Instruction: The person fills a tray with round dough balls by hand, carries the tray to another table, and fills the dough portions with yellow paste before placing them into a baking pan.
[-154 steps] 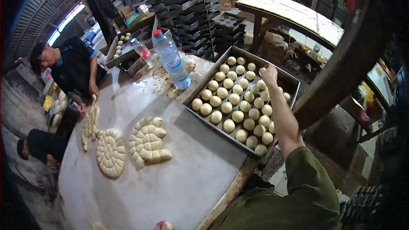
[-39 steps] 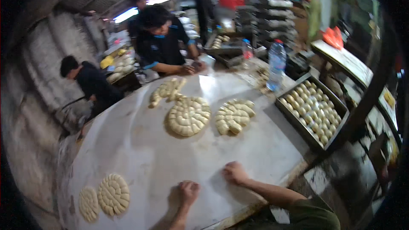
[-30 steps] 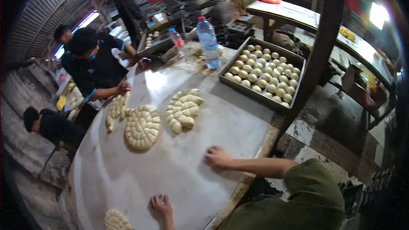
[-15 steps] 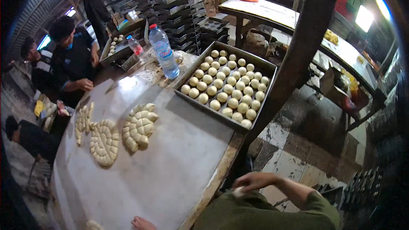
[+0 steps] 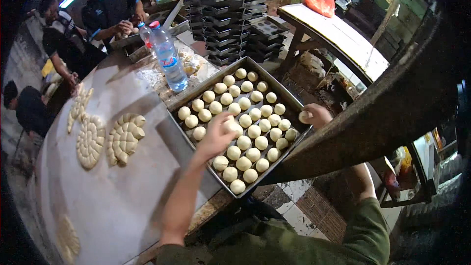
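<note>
A metal tray (image 5: 175,120) with several rows of pale, round dough balls (image 5: 243,163) sits on the corner of the work table. My left hand (image 5: 219,130) reaches into the tray, fingers curled round a dough ball (image 5: 232,126) among the rows. At the tray's right rim, my right hand (image 5: 318,116) grips another dough ball (image 5: 305,116), partly hidden by a dark post (image 5: 378,103). On the marble tabletop (image 5: 113,206) to the left lie segmented coiled dough pieces (image 5: 91,142).
A large water bottle (image 5: 170,64) and a smaller one stand behind the tray. Co-workers (image 5: 105,14) work at the left and back. Stacked black pans (image 5: 221,14) rise behind. A side table (image 5: 363,54) with an orange bag (image 5: 319,2) stands at the back right.
The view has swung round toward the tray. My left hand has moved from the tabletop into the tray onto a ball. My right hand has risen from the front edge to the tray's right rim.
</note>
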The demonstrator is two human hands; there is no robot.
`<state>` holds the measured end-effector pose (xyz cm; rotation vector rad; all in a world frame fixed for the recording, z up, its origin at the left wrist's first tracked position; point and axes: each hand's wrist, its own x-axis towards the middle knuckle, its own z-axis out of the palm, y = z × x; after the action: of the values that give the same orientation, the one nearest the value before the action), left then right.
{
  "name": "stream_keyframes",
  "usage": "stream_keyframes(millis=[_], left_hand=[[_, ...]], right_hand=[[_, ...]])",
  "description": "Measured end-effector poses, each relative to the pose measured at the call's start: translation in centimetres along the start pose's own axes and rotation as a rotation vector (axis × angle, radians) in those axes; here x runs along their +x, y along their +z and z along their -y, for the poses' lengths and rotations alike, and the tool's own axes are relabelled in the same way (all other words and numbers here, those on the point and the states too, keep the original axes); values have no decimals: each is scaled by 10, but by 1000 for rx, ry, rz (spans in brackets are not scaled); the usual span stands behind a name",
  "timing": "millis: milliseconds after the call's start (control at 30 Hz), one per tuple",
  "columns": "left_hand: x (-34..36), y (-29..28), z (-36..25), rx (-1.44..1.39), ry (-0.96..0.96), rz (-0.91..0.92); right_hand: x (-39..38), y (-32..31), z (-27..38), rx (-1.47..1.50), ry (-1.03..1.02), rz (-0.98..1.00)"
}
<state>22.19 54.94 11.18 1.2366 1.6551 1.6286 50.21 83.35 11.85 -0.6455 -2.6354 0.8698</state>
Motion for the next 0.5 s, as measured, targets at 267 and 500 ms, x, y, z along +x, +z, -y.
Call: stream_keyframes(millis=[267, 500], left_hand=[[126, 199, 14, 917, 208, 265], [90, 167, 60, 881, 135, 131]], right_hand=[[0, 42, -40, -374, -498, -680], [-161, 117, -65, 119, 200, -764]])
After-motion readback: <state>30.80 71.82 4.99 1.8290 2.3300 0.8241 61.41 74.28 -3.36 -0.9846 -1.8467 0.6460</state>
